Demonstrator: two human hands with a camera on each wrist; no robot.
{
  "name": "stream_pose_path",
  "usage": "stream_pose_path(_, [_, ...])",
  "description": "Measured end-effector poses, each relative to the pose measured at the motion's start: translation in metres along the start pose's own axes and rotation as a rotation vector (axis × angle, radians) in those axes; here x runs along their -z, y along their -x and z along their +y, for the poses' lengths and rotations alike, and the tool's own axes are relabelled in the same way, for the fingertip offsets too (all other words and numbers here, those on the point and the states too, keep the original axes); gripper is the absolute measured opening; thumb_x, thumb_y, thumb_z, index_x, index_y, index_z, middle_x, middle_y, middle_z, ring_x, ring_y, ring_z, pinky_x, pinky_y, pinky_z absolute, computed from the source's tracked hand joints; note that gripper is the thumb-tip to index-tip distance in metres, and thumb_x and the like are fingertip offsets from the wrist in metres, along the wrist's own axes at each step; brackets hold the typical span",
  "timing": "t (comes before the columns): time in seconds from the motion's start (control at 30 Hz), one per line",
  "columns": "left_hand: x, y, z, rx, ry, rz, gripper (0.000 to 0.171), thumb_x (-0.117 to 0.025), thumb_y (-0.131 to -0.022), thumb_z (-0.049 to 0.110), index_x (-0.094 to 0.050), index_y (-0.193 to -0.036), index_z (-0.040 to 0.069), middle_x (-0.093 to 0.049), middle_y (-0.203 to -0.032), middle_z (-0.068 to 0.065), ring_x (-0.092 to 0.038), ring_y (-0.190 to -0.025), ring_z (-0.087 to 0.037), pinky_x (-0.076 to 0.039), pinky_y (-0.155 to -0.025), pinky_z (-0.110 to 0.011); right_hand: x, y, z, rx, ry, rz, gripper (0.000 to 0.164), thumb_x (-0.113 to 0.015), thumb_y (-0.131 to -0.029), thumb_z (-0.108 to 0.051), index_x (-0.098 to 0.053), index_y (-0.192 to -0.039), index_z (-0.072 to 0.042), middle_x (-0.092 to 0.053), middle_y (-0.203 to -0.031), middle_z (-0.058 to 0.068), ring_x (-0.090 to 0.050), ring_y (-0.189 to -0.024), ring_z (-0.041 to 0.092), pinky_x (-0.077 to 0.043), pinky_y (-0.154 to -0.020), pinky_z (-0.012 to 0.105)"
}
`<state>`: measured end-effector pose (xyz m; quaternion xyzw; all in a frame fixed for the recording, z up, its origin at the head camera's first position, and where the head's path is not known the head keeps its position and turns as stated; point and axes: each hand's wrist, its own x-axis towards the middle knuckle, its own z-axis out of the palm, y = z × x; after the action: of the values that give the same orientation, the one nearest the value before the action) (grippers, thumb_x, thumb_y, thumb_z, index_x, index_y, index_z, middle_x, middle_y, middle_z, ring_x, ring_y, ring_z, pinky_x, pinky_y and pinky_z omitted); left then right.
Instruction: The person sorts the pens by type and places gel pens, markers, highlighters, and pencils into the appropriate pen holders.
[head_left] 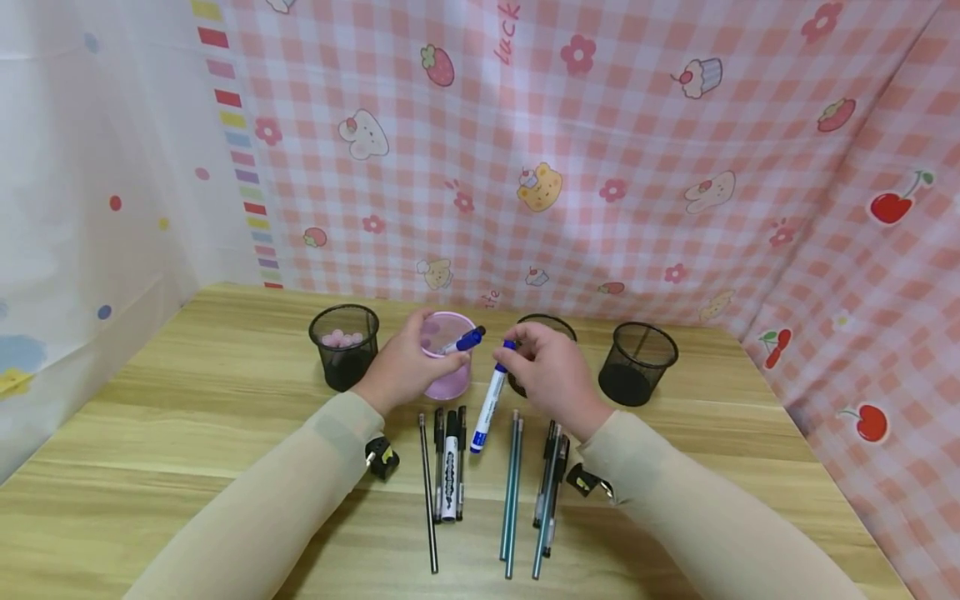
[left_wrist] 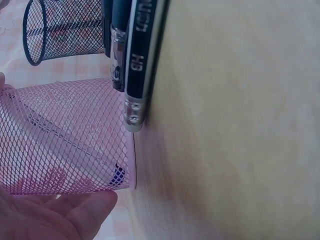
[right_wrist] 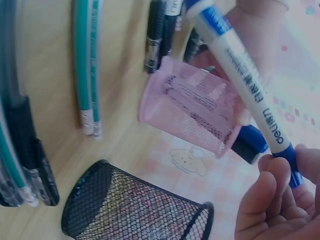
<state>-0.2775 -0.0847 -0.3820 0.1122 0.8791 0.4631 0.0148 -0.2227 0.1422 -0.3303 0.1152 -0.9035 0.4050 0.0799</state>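
Observation:
My left hand (head_left: pixel 397 367) holds a pink mesh pen holder (head_left: pixel 450 387) around its side, thumb at the near rim. Inside it lean markers with blue and black caps (head_left: pixel 470 339); the right wrist view shows those caps sticking out past the rim. Between thumb and fingertips, my right hand (head_left: pixel 553 373) pinches a white-and-blue whiteboard marker (head_left: pixel 490 407) by its upper blue end. That marker slants downward, just right of the pink holder and apart from it. In the left wrist view, the fingers (left_wrist: pixel 92 212) lie along the mesh.
A black mesh holder (head_left: pixel 337 367) with pink balls stands at left. Two more black holders stand at right, one (head_left: pixel 573 326) partly behind my right hand, the other (head_left: pixel 628 383) farther out. In front lie a black marker (head_left: pixel 450 475), black pens, a dark pencil (head_left: pixel 428 500) and green pencils (head_left: pixel 513 492).

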Motion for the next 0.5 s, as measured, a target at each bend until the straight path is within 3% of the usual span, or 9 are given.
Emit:
stream_pose_path(0.13, [0.0003, 0.0000, -0.0002, -0.003, -0.009, 0.000, 0.104, -0.077, -0.089, 0.059, -0.024, -0.165, 0.012, -0.054, -0.152, -0.021, -0.061, -0.131, -0.036, -0.059, -0.099, -0.054, 0.0042, -0.0011, -0.0010, 0.060, -0.081, 0.075, 0.016, -0.073, -0.101, -0.021, -0.071, -0.112, -0.009, -0.066, -0.075, 0.003, -0.052, -0.062, 0.016, -0.042, -0.053, 0.026])
stream_pose_path(0.5, [0.0003, 0.0002, -0.0002, 0.002, 0.001, 0.000, 0.103, -0.078, -0.088, 0.059, -0.026, -0.165, 0.014, -0.055, -0.150, -0.020, -0.063, -0.128, -0.035, -0.059, -0.099, -0.054, 0.0098, -0.0065, -0.0037, 0.111, -0.288, 0.198, 0.014, -0.069, -0.103, -0.013, -0.067, -0.114, -0.005, -0.072, -0.089, 0.020, -0.064, -0.072, 0.024, -0.059, -0.066, 0.026])
